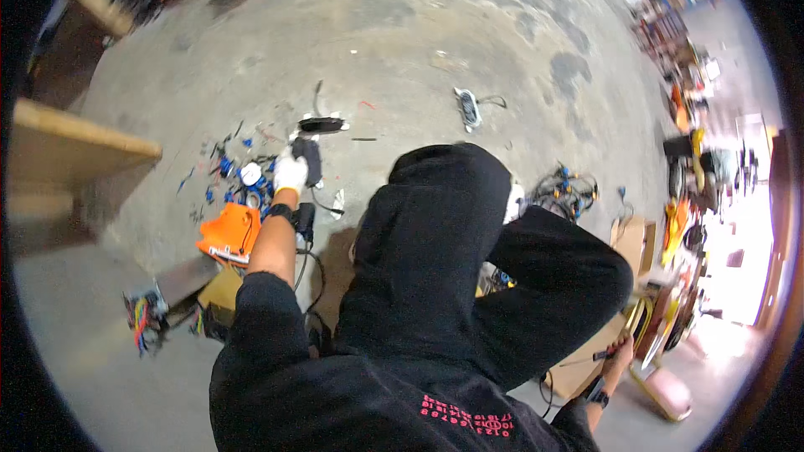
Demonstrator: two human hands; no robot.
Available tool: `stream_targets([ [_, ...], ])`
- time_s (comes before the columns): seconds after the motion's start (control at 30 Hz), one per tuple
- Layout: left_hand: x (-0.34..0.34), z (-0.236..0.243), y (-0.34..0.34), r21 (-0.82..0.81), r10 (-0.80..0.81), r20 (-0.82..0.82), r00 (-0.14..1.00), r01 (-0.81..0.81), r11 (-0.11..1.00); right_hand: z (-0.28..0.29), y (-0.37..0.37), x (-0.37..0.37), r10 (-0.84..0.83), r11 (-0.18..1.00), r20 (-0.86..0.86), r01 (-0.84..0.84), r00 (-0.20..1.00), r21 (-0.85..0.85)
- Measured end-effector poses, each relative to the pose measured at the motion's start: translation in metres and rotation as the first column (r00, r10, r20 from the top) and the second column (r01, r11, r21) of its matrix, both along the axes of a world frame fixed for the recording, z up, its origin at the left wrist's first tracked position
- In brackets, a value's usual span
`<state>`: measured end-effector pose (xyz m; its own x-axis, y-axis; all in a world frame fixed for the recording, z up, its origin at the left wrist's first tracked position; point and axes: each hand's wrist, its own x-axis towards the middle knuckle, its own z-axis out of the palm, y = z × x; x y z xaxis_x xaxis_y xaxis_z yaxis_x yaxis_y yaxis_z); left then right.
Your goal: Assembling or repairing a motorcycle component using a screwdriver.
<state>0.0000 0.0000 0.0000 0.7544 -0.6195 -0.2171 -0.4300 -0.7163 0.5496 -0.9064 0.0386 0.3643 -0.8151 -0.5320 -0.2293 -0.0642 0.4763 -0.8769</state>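
Note:
My left hand [291,174], in a white glove, is closed on the edge of a dark oblong block [309,161] at floor level. Just beyond it lies another flat black oblong piece [322,125] with a short cable. Blue and black scraps [224,169] are strewn beside the left hand, with a white roll [250,173] among them. Far out at the lower right, my bare right hand [620,354] is wrapped around a dark-handled tool [601,356] with a thin shaft, perhaps a screwdriver. Its exact kind is too small to make out.
An orange piece [231,229] and a metal box [182,279] with coloured wires lie at the left. Tangled cables [566,193] rest beyond my right knee. A grey oval device [468,109] sits ahead on the concrete floor. Cardboard [634,244] and clutter line the right.

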Motion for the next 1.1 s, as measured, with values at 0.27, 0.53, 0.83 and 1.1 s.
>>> stream_targets([
  [0.27, -0.006, 0.042, 0.022, -0.261, -0.035, -0.357, 0.934, -0.064, 0.963, -0.052, -0.006, 0.051, 0.338, 0.877, -0.109, -0.271, 0.935, 0.397],
  [0.53, -0.035, 0.072, 0.126, -0.002, 0.132, -0.232, 0.964, -0.137, 0.991, -0.205, -0.158, 0.093, 0.87, 0.487, -0.136, -0.784, 0.474, 0.385],
  [0.83, -0.091, 0.074, 0.202, 0.34, 0.176, -0.252, 0.952, -0.083, 0.937, -0.316, -0.364, 0.311, 0.975, 0.215, -0.177, -0.775, 0.134, 0.595],
  [1.1, -0.12, 0.103, 0.214, 0.475, 0.324, -0.341, 0.882, -0.136, 0.87, -0.352, -0.428, 0.438, 0.951, 0.306, -0.194, -0.822, 0.241, 0.48],
])
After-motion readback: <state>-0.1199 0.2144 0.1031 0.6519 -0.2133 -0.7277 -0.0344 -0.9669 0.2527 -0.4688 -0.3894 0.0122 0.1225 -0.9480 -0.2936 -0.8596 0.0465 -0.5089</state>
